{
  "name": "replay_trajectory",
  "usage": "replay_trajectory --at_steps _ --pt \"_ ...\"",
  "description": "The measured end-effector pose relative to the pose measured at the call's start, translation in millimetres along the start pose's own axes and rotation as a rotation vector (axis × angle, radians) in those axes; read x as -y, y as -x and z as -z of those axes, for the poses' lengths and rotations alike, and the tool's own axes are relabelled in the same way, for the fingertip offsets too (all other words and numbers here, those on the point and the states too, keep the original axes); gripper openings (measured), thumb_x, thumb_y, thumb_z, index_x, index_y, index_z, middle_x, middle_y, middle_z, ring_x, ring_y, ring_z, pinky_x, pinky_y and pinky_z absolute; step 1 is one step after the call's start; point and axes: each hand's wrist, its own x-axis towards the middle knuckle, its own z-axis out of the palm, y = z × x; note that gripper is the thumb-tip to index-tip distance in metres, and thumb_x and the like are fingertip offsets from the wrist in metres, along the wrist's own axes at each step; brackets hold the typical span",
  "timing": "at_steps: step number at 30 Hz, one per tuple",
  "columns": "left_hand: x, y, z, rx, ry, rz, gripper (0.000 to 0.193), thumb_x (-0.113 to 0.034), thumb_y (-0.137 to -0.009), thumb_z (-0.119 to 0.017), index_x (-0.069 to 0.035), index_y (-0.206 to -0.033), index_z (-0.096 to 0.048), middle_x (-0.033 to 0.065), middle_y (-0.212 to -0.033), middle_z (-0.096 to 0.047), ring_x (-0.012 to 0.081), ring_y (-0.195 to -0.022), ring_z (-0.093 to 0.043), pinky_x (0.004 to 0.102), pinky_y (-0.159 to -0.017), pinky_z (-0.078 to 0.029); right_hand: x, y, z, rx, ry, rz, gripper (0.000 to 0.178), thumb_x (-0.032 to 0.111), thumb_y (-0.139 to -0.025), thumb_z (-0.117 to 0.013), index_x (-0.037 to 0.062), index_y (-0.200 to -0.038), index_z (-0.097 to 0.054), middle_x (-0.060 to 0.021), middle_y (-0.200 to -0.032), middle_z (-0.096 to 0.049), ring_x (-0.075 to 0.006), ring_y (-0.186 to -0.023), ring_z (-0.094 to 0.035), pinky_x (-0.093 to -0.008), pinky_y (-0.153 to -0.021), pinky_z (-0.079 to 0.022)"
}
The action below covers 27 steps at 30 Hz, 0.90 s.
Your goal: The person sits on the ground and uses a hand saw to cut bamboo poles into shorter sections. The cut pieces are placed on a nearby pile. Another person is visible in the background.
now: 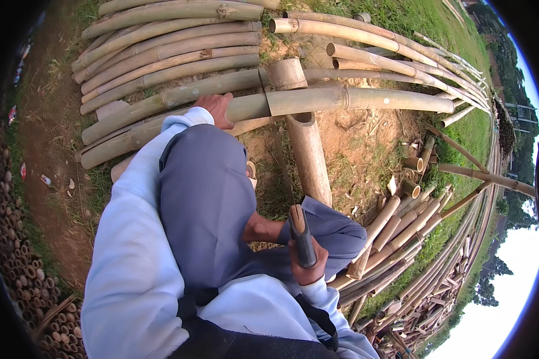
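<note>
At the near side of the work, the bare right hand point(309, 263) is clasping the dark-wrapped wooden handle point(306, 246) of a long, narrow, dark-bladed handsaw point(281, 157). Farther forward, the bare left hand point(215, 109) is closing over a thick, greenish-tan bamboo pole point(317, 102), apparently bracing it. The pole is lying crosswise before the person, and the blade is reaching away to cross it just right of the left hand. Close to this crossing, a stout, pale-brown bamboo log point(310, 161) is running beneath the pole, seemingly serving as its support.

Judging by the blade's place, the cut is probably under way; how deep it is going cannot be told, and the two sides are appearing in line, so separation seems to be remaining.

Beyond the hands, long, dull-brown bamboo poles point(173, 55) are lying in a row at the upper left, while slender, yellowish bamboo poles point(365, 35) are fanning out at the upper right. At the right, short, tan bamboo lengths point(389, 230) are resting in a heap, perhaps representing finished pieces.
</note>
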Motion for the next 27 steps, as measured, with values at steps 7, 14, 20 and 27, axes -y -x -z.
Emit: replay_trajectory --at_steps 7,14,20,27 --pt "-10 -7 -4 0.008 0.016 -0.036 0.080 -0.045 -0.065 -0.079 -0.003 -0.129 -0.056 0.0271 -0.107 -0.070 0.0451 -0.102 -0.067 0.0522 -0.092 -0.053 -23 -73 -33 0.016 -0.051 0.046 0.018 0.004 -0.078 -0.070 -0.0007 -0.094 -0.064 -0.0206 -0.072 -0.062 -0.0369 -0.063 -0.066 -0.0378 -0.062 -0.051" --pt "3 -2 -3 -0.015 0.026 -0.017 0.082 -0.045 -0.064 -0.080 -0.004 -0.131 -0.056 0.0273 -0.106 -0.071 0.0458 -0.100 -0.068 0.0522 -0.092 -0.053 -6 -8 0 0.021 -0.016 0.024 0.021 0.005 -0.084 -0.072 0.0002 -0.105 -0.069 -0.0165 -0.082 -0.069 -0.0244 -0.076 -0.072 -0.0342 -0.071 -0.054" --pt "1 -8 1 0.034 -0.004 -0.001 0.082 -0.045 -0.065 -0.080 -0.004 -0.132 -0.056 0.0275 -0.103 -0.071 0.0462 -0.099 -0.068 0.0526 -0.091 -0.054 -20 -34 -13 0.041 -0.073 0.011 0.021 0.006 -0.085 -0.072 -0.0015 -0.105 -0.068 -0.0118 -0.080 -0.069 -0.0132 -0.074 -0.065 -0.0309 -0.071 -0.052" --pt "0 -5 0 -0.012 -0.009 -0.031 0.083 -0.047 -0.066 -0.080 -0.004 -0.133 -0.056 0.0278 -0.106 -0.070 0.0452 -0.102 -0.067 0.0512 -0.091 -0.054 -16 -57 -26 0.021 -0.099 -0.018 0.015 0.007 -0.084 -0.073 0.0003 -0.094 -0.065 -0.0196 -0.076 -0.064 -0.0301 -0.063 -0.064 -0.0372 -0.064 -0.051"
